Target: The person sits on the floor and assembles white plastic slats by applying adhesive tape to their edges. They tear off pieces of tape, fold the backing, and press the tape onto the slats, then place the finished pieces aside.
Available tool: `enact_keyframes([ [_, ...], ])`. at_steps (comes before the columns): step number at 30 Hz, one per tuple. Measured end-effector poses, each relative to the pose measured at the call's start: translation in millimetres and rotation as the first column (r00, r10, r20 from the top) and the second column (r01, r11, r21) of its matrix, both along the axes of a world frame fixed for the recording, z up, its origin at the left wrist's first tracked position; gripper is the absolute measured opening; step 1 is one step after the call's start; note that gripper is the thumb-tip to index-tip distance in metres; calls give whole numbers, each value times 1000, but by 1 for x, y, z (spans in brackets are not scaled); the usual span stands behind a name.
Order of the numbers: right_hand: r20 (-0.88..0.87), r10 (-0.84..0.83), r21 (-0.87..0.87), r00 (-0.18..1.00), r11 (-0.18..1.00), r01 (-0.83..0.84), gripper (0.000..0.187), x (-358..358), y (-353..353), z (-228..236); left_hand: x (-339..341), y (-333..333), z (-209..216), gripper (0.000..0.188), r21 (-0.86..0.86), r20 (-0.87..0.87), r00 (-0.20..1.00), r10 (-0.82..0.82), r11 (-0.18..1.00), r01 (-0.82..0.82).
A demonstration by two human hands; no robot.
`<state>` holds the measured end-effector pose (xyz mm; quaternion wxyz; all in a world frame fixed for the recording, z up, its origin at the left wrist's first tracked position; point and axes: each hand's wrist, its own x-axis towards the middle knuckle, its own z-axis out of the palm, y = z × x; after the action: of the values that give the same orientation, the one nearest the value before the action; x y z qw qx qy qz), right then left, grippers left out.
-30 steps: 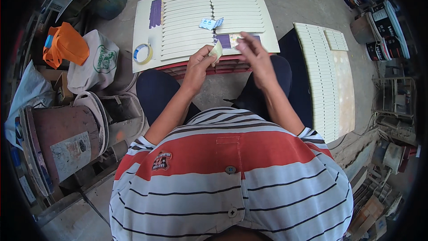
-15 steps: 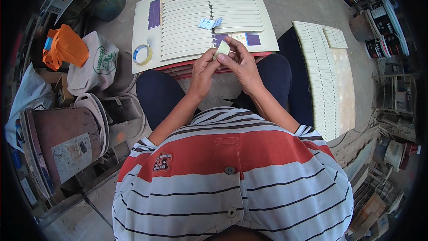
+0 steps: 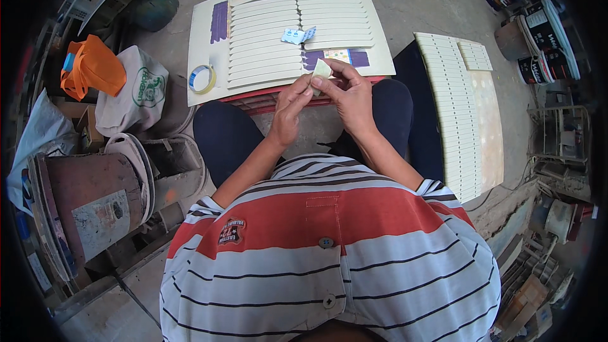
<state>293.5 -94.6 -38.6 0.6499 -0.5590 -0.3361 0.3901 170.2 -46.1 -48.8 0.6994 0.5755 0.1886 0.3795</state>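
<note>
Here, a cream board (image 3: 204,38) lies on a red base (image 3: 266,103) just beyond the knees, two columns of pale strips (image 3: 263,50) covering most of it. To the right, a narrower board (image 3: 489,126) bears a long row of similar strips along its left side and a short group at its far end. On the left stands a whitish bag (image 3: 130,92), with an orange bag (image 3: 95,66) right against it. The left hand (image 3: 288,114) and right hand (image 3: 356,101) meet near the board's front edge, thumbs and fingers pinching. A tape roll (image 3: 212,80) lies flat at the near left corner; a blue-and-white packet (image 3: 294,36) rests on the strips. Between both hands' fingertips sits a pale slip (image 3: 322,68), its tip pointing away from the body.
</note>
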Motion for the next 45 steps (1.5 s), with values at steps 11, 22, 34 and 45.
enact_keyframes([
  [11, 295, -162, 137, 942, 982, 126, 20, 7, -1, 5, -3, 2, 5, 44, -206, 66, 993, -100, 972, 112],
  [22, 215, -133, 167, 968, 981, 97, 17, 11, 0, -2, -2, 2, 2, 38, -316, 181, 977, -117, 933, 170],
  [34, -229, -31, 199, 973, 977, 78, 16, 20, 8, -21, -5, 2, 4, 32, -332, 221, 969, -110, 926, 181],
  [45, -208, -9, 245, 978, 968, 61, 18, 13, 6, -17, -8, 8, -4, 26, -368, 117, 993, -22, 927, 64],
])
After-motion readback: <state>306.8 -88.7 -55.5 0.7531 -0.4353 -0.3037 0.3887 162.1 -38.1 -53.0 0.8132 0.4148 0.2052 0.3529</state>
